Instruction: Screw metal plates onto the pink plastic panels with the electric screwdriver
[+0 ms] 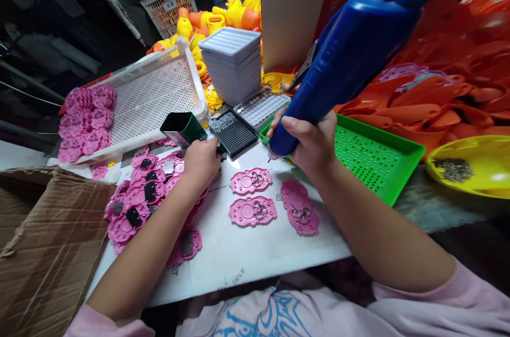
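Observation:
My right hand (313,140) is wrapped round the lower end of a blue electric screwdriver (342,55), which slants up to the right. Its tip is above the white work surface. My left hand (202,161) is closed beside a dark green square container (181,128) and the near corner of a black perforated tray (235,135) of small screws; what its fingers grip is hidden. Between my arms lie three pink plastic parts: an upper one (251,181), a lower one (253,211) and an upright one (299,208), each with metal pieces on it.
Pink parts with black pieces (137,204) are heaped left of my left forearm. A white crate (151,98) holds stacked pink parts. Beyond stand stacked white trays (231,60). A green tray (362,156), yellow bowl (490,167) and orange parts (450,87) lie right; a cardboard box (51,236) left.

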